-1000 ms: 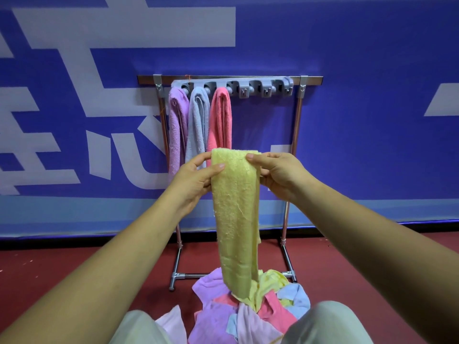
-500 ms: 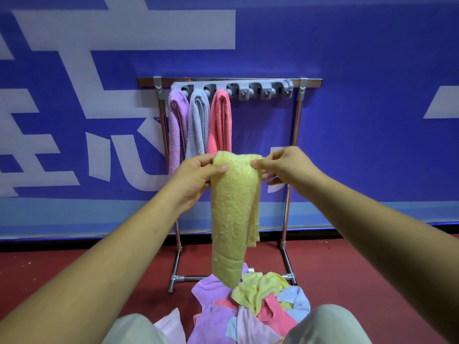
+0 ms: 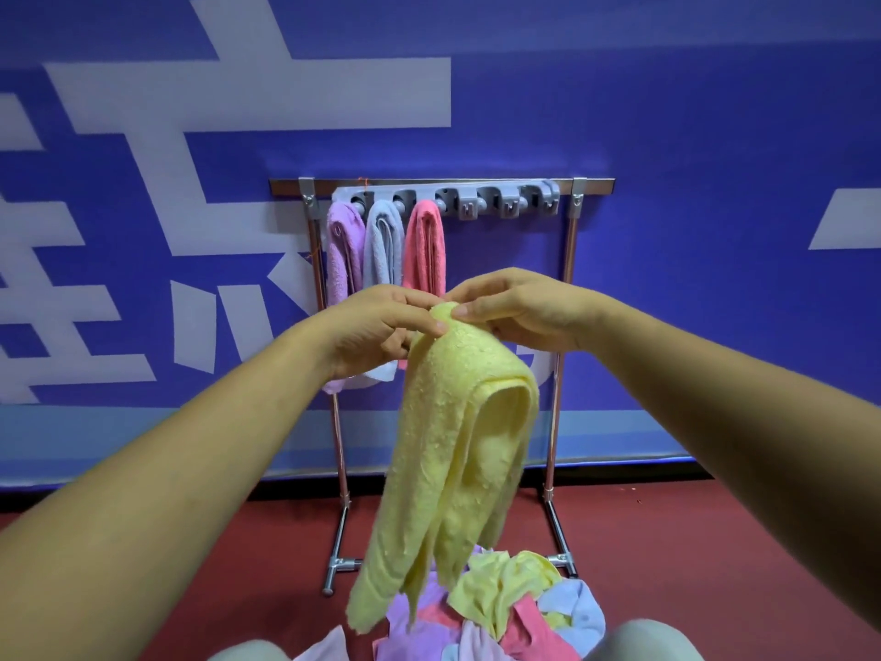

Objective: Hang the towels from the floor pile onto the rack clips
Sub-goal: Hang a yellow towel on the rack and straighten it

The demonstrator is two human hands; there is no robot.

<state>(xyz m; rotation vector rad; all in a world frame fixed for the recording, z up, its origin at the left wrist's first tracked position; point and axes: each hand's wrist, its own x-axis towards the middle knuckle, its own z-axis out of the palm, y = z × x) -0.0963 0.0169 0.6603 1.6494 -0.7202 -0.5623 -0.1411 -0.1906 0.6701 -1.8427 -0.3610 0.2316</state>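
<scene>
A yellow towel (image 3: 448, 450) hangs folded in front of me, pinched at its top by my left hand (image 3: 376, 326) and my right hand (image 3: 519, 310), fingertips almost meeting. Behind stands a metal rack (image 3: 572, 240) with a grey clip bar (image 3: 486, 202). A purple towel (image 3: 343, 250), a light blue towel (image 3: 384, 245) and a pink towel (image 3: 424, 245) hang from its left clips. The clips to the right hold nothing. A pile of towels (image 3: 505, 608) in several colours lies on the red floor below the hanging yellow one.
A blue wall banner (image 3: 715, 279) with white shapes stands right behind the rack. Red floor (image 3: 715, 541) spreads to both sides. My knees (image 3: 639, 641) show at the bottom edge beside the pile.
My hands came together, bunching the yellow towel's top edge into one point. The towel now drapes in a fold and swings slightly left; the view rose a little.
</scene>
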